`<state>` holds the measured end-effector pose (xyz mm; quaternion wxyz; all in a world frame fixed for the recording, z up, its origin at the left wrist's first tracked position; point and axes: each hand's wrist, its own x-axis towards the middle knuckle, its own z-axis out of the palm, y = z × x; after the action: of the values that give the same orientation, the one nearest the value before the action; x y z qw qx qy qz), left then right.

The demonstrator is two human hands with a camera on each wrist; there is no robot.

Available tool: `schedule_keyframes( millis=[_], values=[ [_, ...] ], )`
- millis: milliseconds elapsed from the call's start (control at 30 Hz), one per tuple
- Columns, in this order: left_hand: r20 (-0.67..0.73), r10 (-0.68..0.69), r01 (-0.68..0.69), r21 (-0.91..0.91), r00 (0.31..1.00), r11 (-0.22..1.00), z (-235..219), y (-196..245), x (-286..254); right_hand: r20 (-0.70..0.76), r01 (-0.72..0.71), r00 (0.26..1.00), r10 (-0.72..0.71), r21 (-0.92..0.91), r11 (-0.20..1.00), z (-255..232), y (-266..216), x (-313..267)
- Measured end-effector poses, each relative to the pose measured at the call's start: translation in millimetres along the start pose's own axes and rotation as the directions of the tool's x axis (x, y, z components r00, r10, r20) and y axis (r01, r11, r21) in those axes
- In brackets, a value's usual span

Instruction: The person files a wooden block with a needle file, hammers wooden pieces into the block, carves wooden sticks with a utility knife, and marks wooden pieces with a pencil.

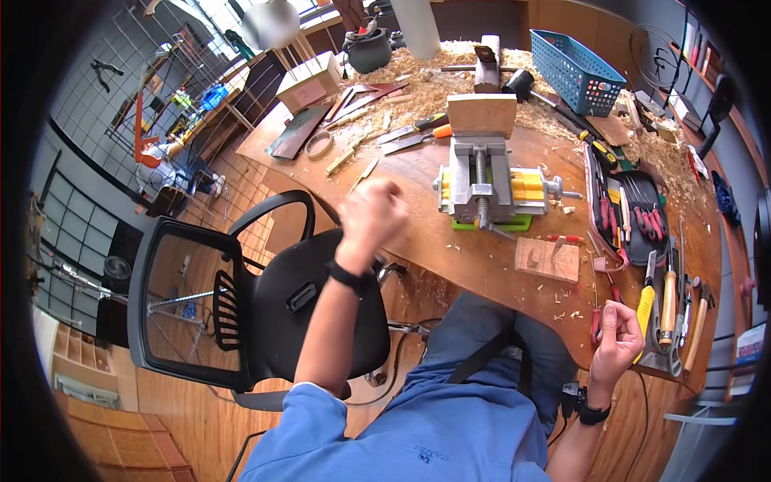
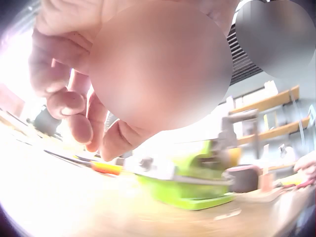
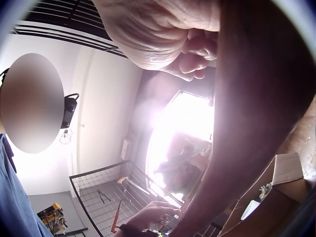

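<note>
Here, our left hand [image 1: 373, 215] blurs near the tabletop [image 1: 446, 261] edge, fingers curled; whether it pinches anything, we cannot tell. To its right stands the vise [image 1: 480, 181], screw pointing away from us, then the carved wooden block [image 1: 548, 260], nearer our right hand [image 1: 617, 344], whose fingers curl in, any grip hidden.

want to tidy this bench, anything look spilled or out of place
Shavings lie heaped over the back of the table, beside the basket and mallet, with loose chips by the block near the front edge. It looks messy, though ordinary for woodwork; nothing seems damaged.
</note>
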<state>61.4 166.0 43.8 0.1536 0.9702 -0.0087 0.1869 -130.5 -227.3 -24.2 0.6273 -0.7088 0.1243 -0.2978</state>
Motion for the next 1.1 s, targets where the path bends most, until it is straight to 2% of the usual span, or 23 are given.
schedule_keyframes(
  millis=[33,100,200,333,467,533,567,633,667,700,767,833,933,967,1033,1067,1100],
  values=[
    [-0.045,-0.076,0.079,0.070,0.996,0.994,-0.4,-18.2,16.1,-0.006,0.001,1.000,-0.001,0.002,1.000,0.0,0.3,-0.1],
    [-0.093,-0.147,0.165,0.231,0.985,0.959,13.7,-62.4,45.5,0.004,-0.008,1.000,0.008,0.007,1.000,-1.3,0.4,-0.3],
    [-0.040,-0.093,0.099,0.228,0.995,0.969,30.8,-114.6,73.5,-0.001,0.000,1.000,0.000,0.010,1.000,-0.3,-0.7,-0.4],
    [0.061,-0.109,0.094,0.199,0.992,0.976,27.9,-116.1,81.5,-0.001,0.017,1.000,-0.017,-0.004,1.000,1.4,-3.6,-0.3],
    [0.067,-0.063,0.050,0.181,0.996,0.982,32.8,-119.9,83.1,-0.016,0.015,1.000,-0.015,0.009,1.000,2.3,-3.7,-0.5],
    [0.030,-0.072,0.070,0.079,0.997,0.994,30.8,-117.9,79.2,-0.018,0.017,1.000,-0.017,0.009,1.000,1.3,-3.8,-1.1],
    [0.011,-0.082,0.082,0.010,0.997,0.997,22.7,-110.7,77.3,-0.012,0.017,1.000,-0.017,0.003,1.000,1.6,-3.9,-0.8],
    [0.104,-0.169,0.197,-0.387,0.980,0.901,-0.2,-89.0,76.9,-0.007,0.023,1.000,-0.023,-0.002,1.000,2.0,-4.1,-0.7],
    [0.163,-0.120,0.196,-0.602,0.979,0.774,-18.7,-70.3,68.9,-0.005,0.007,1.000,-0.007,-0.003,1.000,1.8,-4.1,-0.8],
    [0.208,-0.056,0.200,-0.779,0.977,0.595,-39.1,-47.4,56.2,-0.003,-0.008,1.000,0.008,-0.005,1.000,1.6,-4.3,-0.8],
    [0.249,0.135,0.214,-0.948,0.959,0.235,-74.8,3.8,28.3,-0.011,0.006,1.000,-0.006,-0.009,1.000,3.2,-4.4,0.4],
    [0.287,0.259,0.263,-0.957,0.922,0.126,-94.9,43.3,1.5,-0.002,0.007,1.000,-0.007,-0.021,1.000,3.0,-4.9,-0.5],
    [0.313,0.378,0.293,-0.950,0.871,0.111,-96.9,85.6,-33.0,0.003,-0.007,1.000,0.007,0.006,1.000,3.7,-2.9,-0.5],
    [0.318,0.464,0.322,-0.944,0.827,0.073,-94.6,97.3,-40.0,0.000,-0.010,1.000,0.010,0.013,1.000,4.2,-2.6,-0.7],
    [0.423,0.508,0.477,-0.879,0.750,0.027,-84.7,117.9,-57.6,0.009,-0.014,1.000,0.014,-0.009,1.000,3.6,-5.4,-1.0],
    [0.515,0.511,0.571,-0.819,0.688,0.056,-80.1,125.0,-64.6,0.011,-0.005,1.000,0.005,0.007,1.000,4.1,-4.1,0.0],
    [0.502,0.574,0.590,-0.807,0.647,0.041,-74.1,136.4,-70.7,0.013,-0.004,1.000,0.004,0.020,1.000,3.9,-3.4,-0.3]
  ],
)
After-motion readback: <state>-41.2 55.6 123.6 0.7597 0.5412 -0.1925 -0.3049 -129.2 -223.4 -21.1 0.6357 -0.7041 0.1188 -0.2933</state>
